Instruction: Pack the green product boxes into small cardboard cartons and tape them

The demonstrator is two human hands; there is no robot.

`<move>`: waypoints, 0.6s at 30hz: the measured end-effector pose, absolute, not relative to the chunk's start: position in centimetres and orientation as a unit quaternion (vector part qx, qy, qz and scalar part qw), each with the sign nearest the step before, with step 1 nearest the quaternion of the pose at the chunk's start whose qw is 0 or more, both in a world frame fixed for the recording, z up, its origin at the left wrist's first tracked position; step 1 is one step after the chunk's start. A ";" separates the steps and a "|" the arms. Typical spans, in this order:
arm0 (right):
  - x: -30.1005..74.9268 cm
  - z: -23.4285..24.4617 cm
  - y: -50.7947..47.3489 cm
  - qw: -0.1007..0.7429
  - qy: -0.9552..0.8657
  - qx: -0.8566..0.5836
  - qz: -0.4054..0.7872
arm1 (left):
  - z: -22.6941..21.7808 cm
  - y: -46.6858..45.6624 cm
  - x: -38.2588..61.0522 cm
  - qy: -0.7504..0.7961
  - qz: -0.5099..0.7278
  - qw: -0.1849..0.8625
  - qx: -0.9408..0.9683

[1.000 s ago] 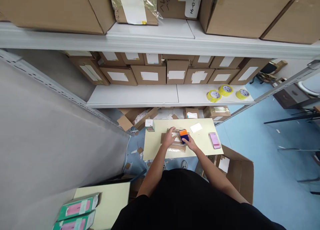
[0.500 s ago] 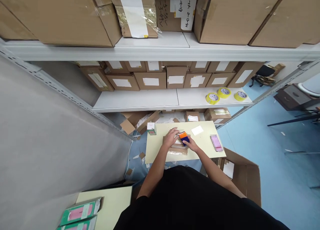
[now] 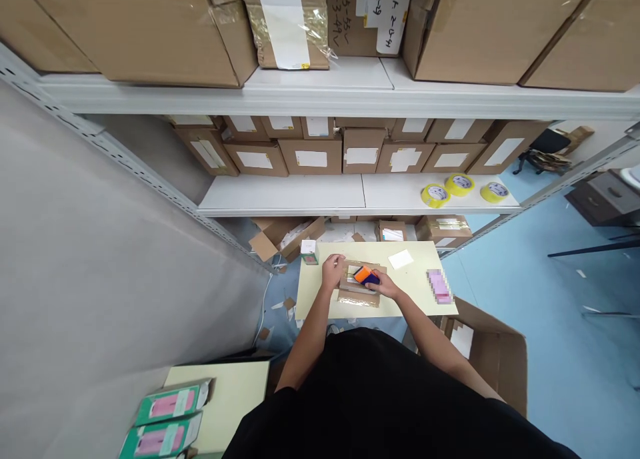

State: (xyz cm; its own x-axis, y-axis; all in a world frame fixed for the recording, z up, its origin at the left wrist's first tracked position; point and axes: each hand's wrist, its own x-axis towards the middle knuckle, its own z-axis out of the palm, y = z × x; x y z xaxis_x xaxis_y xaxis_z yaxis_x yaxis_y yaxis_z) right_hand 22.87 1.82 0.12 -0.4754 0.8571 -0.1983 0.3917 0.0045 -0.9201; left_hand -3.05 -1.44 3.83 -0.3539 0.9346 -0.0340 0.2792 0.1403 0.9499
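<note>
On the pale yellow table (image 3: 413, 292) lies a flat cardboard box (image 3: 359, 299), with shiny clear tape along its near side. My right hand (image 3: 386, 285) grips what looks like an orange and dark blue tape dispenser (image 3: 367, 276), tilted over the box with its orange end to the left. At the box's left edge is my left hand (image 3: 333, 271), its fingers curled together; whatever they may pinch is too small to make out.
A small white-and-green box (image 3: 309, 252) stands at the table's back left. White paper (image 3: 401, 259) and a pixelated pink item (image 3: 440, 286) lie right. Yellow tape rolls (image 3: 435, 195) sit on the shelf (image 3: 290, 196) above. An open carton (image 3: 500, 359) stands beside the table.
My left hand has moved from over the box to its left edge, and its fingers have drawn together. The dispenser has turned more sideways in my right hand. The view has shifted slightly left.
</note>
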 end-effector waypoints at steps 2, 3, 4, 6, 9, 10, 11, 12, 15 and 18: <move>22.6 0.4 2.2 0.191 -0.693 -0.463 0.519 | 2.4 -1.6 -3.6 0.698 0.470 0.373 0.390; 22.4 0.6 2.4 0.190 -0.696 -0.468 0.510 | 1.6 -1.6 -3.8 0.709 0.466 0.392 0.355; 22.2 0.7 2.5 0.195 -0.699 -0.476 0.497 | 0.7 -1.7 -4.0 0.718 0.461 0.408 0.324; 21.7 0.9 2.8 0.201 -0.709 -0.485 0.471 | -0.8 -1.9 -4.2 0.731 0.452 0.431 0.275; 20.9 1.2 3.1 0.195 -0.727 -0.492 0.437 | -2.8 -2.2 -4.4 0.741 0.444 0.445 0.234; 20.6 1.3 3.2 0.188 -0.731 -0.495 0.430 | -3.4 -2.3 -4.5 0.743 0.441 0.451 0.224; 20.3 1.5 3.3 0.181 -0.734 -0.499 0.425 | -3.9 -2.4 -4.5 0.744 0.438 0.456 0.214; 20.0 1.6 3.4 0.173 -0.735 -0.502 0.421 | -4.3 -2.4 -4.6 0.744 0.435 0.463 0.206; 19.2 2.0 3.7 0.150 -0.745 -0.504 0.410 | -5.3 -2.6 -4.7 0.740 0.423 0.486 0.192; 18.7 2.2 3.7 0.128 -0.759 -0.504 0.392 | -5.9 -3.0 -4.7 0.719 0.417 0.519 0.198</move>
State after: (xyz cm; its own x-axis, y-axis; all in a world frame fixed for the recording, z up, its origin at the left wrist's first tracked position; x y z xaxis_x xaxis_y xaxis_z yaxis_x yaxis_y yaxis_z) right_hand 18.66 3.74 2.22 -0.4588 0.8654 -0.2016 0.6653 0.1841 -0.7235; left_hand -4.70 -2.97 -5.86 -0.3816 0.7184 -0.5817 -0.1476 0.5739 0.8055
